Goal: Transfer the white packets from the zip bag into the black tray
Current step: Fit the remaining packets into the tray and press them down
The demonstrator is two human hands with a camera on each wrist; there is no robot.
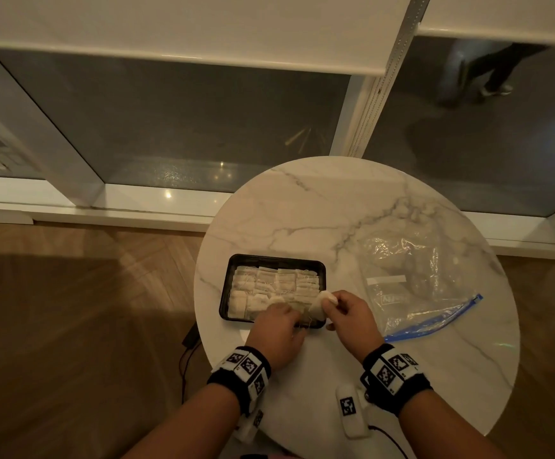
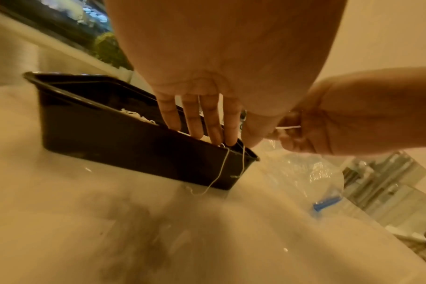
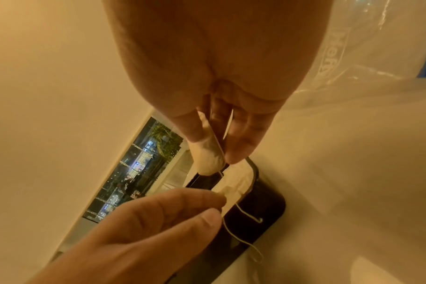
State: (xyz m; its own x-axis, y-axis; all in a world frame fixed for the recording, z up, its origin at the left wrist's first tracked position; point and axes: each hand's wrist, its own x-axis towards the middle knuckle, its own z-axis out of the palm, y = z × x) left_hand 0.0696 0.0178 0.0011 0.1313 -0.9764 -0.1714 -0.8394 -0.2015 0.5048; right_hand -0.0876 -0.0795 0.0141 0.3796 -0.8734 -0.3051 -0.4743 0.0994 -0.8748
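Observation:
The black tray (image 1: 276, 259) sits on the left half of the table, packed with several rows of white packets (image 1: 269, 283) with strings. My left hand (image 1: 291, 314) reaches over the tray's near right corner and pinches the end of a flat packet (image 3: 234, 184) lying across that corner; its strings hang over the tray wall (image 2: 122, 138). My right hand (image 1: 330, 303) is just to the right, above the same corner. It pinches a puffy white packet (image 3: 209, 159) between thumb and fingers. The clear zip bag (image 1: 415, 279) lies flat and crumpled to the right.
The round marble table (image 1: 335, 207) is small, and its edge runs close behind my wrists. The bag's blue zip strip (image 1: 435, 321) points toward my right hand. A black adapter and cable (image 1: 191, 337) lie on the wooden floor to the left. Windows stand behind.

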